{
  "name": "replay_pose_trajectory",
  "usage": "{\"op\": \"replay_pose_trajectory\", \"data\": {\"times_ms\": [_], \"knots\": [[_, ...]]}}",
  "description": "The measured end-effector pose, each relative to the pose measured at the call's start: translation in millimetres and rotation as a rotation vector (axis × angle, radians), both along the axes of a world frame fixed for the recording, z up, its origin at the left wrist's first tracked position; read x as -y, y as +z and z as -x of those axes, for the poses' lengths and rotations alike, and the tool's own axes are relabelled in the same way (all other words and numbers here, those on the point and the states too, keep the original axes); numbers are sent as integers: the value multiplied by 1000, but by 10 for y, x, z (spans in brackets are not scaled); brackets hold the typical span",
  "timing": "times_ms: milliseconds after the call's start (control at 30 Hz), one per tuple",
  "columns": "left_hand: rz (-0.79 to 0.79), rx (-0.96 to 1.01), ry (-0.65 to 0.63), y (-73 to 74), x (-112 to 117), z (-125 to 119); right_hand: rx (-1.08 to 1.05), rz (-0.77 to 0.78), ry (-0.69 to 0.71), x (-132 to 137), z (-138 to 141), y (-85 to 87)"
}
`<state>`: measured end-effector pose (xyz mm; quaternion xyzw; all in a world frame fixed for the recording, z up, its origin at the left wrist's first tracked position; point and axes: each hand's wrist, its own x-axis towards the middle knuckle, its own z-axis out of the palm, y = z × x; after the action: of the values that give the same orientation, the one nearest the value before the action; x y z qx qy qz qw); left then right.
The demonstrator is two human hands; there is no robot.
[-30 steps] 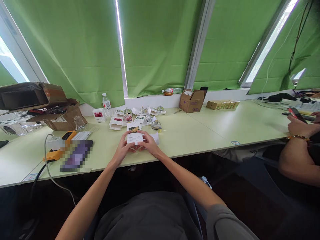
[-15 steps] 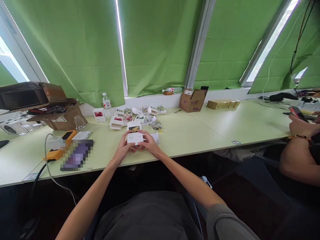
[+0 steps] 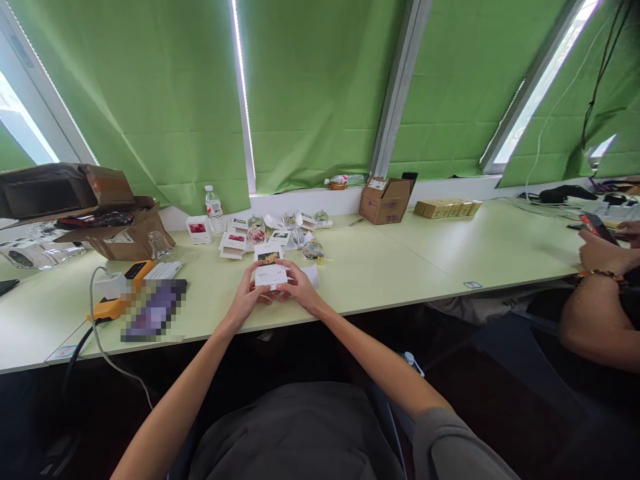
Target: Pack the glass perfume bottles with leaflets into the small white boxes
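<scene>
A small white box (image 3: 270, 273) with a picture of yellow flowers on its upper part is held near the table's front edge. My left hand (image 3: 246, 291) grips its left side, and my right hand (image 3: 298, 289) grips the right side; both have closed fingers around it. Just beyond it stand a round glass bottle (image 3: 313, 249) and a little yellow-gold piece (image 3: 321, 259). White paper (image 3: 312, 275) lies partly behind my right hand. Further back are several printed white boxes, including one with red flowers (image 3: 233, 245), among more round glass bottles (image 3: 256, 233).
Left on the table are a pixelated phone-like object (image 3: 155, 311), a yellow-orange device (image 3: 107, 309) with cables, and open cardboard boxes (image 3: 125, 240). A water bottle (image 3: 213, 208), a brown carton (image 3: 385, 202) and wrapped golden boxes (image 3: 447, 209) stand behind. At right, another person's hand (image 3: 603, 253) holds a phone.
The flap or front panel of the white box looks slightly more upright or tilted than before. My hands stay in nearly the same place around it.
</scene>
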<state>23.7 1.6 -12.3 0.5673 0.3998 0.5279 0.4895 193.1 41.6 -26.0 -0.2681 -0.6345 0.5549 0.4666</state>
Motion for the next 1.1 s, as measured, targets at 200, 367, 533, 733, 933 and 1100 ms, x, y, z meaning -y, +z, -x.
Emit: {"op": "replay_pose_trajectory", "data": {"times_ms": [200,367,533,733,933,1100], "knots": [[-2,-3,-4,1,-6,4,9,3,-10,-8,1,0],[0,-4,6,12,8,-7,6,2,-2,-18,-3,-8],[1,2,8,-7,-13,-3,7,17,-3,-13,-6,-6],[-6,8,9,-28,-39,4,6,12,-9,-15,-6,-7],[-10,15,9,-8,-18,1,8,5,-5,-18,-10,-15],[-10,14,18,-2,-16,-2,18,9,-3,-15,-14,-5]]}}
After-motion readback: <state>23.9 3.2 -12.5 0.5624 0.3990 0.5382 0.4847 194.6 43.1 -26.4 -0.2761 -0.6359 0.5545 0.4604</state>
